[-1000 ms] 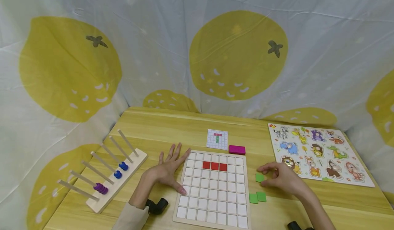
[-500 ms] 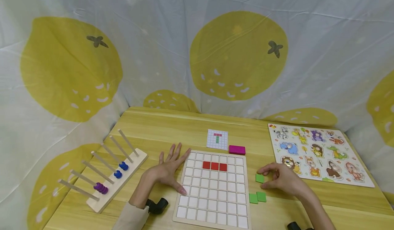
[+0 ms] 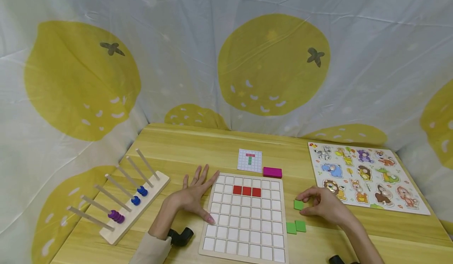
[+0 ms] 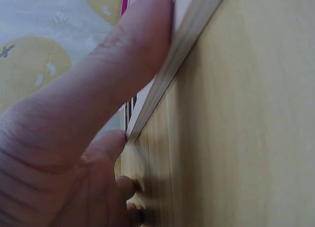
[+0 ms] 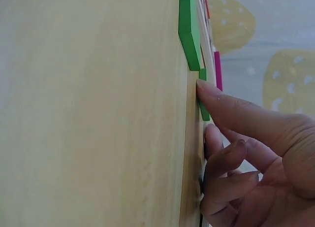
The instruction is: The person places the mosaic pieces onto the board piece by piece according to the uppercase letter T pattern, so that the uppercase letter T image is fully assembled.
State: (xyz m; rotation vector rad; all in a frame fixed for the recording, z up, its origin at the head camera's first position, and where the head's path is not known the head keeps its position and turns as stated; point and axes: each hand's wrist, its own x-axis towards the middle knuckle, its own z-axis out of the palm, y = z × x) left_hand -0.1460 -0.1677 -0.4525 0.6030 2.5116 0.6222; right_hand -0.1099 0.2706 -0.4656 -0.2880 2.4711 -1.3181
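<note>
My left hand (image 3: pixel 191 196) is spread at the left side of a wooden grid board (image 3: pixel 244 246). Its thumb rests on the board's left edge and its forefinger touches the upper left corner. Three red square tiles (image 3: pixel 247 191) sit in a row in the board's second row of cells. To the right of the board, my right hand (image 3: pixel 325 205) has its thumb and forefinger at opposite edges of a green square tile (image 3: pixel 299 204), low at the table. Two more green tiles (image 3: pixel 300 226) lie nearer, by the board's right edge, one slightly overlapping the other.
Behind the board lie a printed pattern card (image 3: pixel 249 160) and a magenta block (image 3: pixel 272 172). An animal puzzle board (image 3: pixel 364 177) is at the right. On the left stands a peg rack (image 3: pixel 134 213) with blue and purple beads. A lemon-print curtain (image 3: pixel 177 59) encloses the table.
</note>
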